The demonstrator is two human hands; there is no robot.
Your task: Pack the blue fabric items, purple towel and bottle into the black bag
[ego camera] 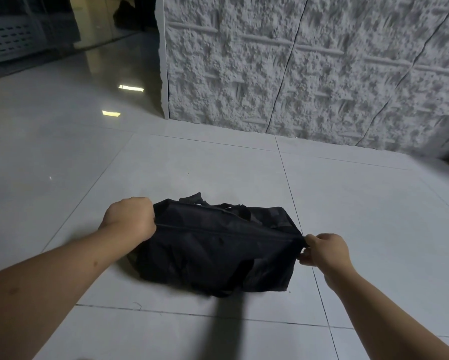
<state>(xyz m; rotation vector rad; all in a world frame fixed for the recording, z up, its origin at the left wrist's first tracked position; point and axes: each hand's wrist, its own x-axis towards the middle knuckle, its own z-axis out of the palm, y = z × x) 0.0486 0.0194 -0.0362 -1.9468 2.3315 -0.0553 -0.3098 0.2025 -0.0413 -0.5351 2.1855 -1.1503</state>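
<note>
The black bag (pixel 218 248) lies on the pale tiled floor in front of me, with its zipper line running across the top and looking closed along its length. My left hand (pixel 130 219) grips the bag's left end with curled fingers. At the right end of the zipper, my right hand (pixel 324 252) pinches the bag. The bag's black handles lie bunched on its far side. No blue fabric, purple towel or bottle shows in this view.
A white rough-textured wall panel (pixel 309 68) stands upright just beyond the bag. Glossy floor tiles (pixel 62 141) stretch away to the left toward a dark area with a grey perforated panel (pixel 8 40).
</note>
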